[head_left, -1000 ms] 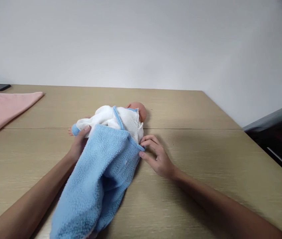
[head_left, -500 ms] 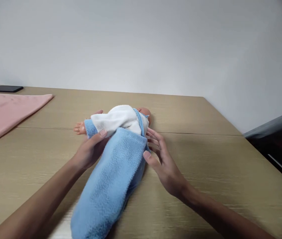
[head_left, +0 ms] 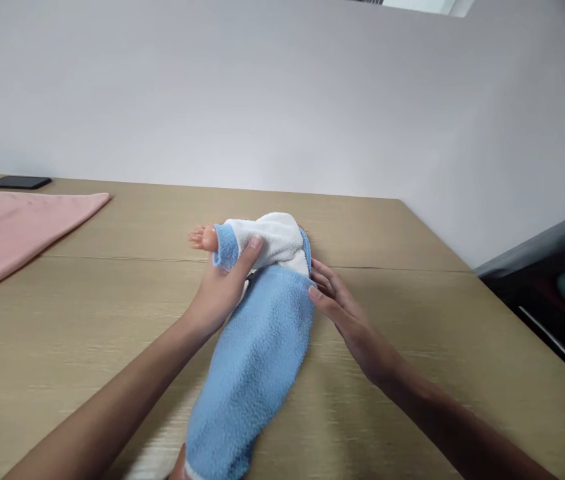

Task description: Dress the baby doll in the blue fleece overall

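Note:
A baby doll (head_left: 202, 238) lies on the wooden table (head_left: 412, 320), wrapped in white cloth (head_left: 275, 241) with blue trim; only one small foot shows at the left. A blue fleece blanket (head_left: 257, 360) covers the doll and trails toward me. My left hand (head_left: 222, 290) grips the wrapped doll at its left side, thumb on the white cloth. My right hand (head_left: 345, 313) lies against the bundle's right side with its fingers stretched out and tips touching the blanket edge. The doll's head is hidden.
A pink cloth (head_left: 7, 230) is spread at the table's far left, with a dark phone (head_left: 18, 182) behind it by the wall. The table's right edge drops to a dark unit (head_left: 557, 293) holding something teal.
The doll has rolled further into the blanket, so its head is now hidden. My left hand moved right and up onto the bundle. My right hand straightened against its right side.

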`<state>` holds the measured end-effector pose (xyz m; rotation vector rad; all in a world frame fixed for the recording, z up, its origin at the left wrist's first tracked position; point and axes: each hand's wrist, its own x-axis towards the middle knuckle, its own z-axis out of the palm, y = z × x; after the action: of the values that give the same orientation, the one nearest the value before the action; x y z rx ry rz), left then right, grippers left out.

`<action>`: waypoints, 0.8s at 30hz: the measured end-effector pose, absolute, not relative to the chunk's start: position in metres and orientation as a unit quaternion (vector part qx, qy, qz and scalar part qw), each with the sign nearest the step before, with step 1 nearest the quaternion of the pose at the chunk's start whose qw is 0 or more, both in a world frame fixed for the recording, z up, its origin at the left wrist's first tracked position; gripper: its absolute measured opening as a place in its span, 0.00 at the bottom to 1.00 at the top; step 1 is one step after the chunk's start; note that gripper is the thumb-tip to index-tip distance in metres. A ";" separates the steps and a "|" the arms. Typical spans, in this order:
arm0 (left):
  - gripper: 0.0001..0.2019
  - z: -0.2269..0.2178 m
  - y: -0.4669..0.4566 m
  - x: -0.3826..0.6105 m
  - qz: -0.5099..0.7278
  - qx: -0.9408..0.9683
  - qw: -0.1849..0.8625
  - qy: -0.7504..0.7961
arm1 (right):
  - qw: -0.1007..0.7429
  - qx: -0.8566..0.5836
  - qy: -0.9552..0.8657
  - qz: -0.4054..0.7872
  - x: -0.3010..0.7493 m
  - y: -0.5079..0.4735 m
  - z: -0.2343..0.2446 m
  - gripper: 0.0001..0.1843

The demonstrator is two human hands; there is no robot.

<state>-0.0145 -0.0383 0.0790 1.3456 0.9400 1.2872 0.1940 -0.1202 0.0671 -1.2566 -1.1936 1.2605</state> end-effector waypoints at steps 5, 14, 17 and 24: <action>0.23 0.098 -0.045 -0.002 0.520 0.612 0.449 0.392 | 0.497 -0.511 -0.455 0.534 0.207 -0.121 0.057 0.46; 0.42 0.076 -0.087 0.028 0.453 0.805 0.299 0.241 | 0.522 -0.454 -0.347 0.633 0.220 -0.140 0.077 0.43; 0.45 0.072 -0.094 0.024 0.428 0.836 0.283 0.193 | 0.541 -0.444 -0.313 0.642 0.228 -0.141 0.075 0.37; 0.36 0.051 -0.084 -0.014 0.392 0.835 0.303 0.239 | 0.567 -0.472 -0.235 0.632 0.244 -0.140 0.067 0.29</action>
<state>-0.0143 -0.0836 0.0510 2.2129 0.6336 1.0387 0.2442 -0.1402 0.0670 -1.1091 -0.5518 1.4862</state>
